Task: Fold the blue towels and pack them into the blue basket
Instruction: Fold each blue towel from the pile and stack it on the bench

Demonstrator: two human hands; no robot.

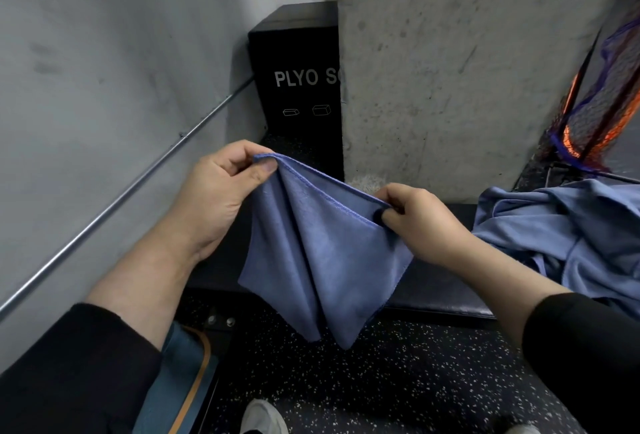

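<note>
Blue towel (322,253) held above padded bench (440,298): left hand (221,191), right hand (415,219) pinch top corners, letting cloth hang straight for folding. Unfolded towels (561,233) heaped on bench right.

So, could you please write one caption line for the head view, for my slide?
Both hands, left and right, pinch a blue towel by its top corners above a dark bench, more towels piled alongside.

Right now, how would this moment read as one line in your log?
step: folding | left hand: pinches towel corner | right hand: pinches other corner | blue towel: hanging between hands | unfolded towels: heaped right | basket: unseen
</note>
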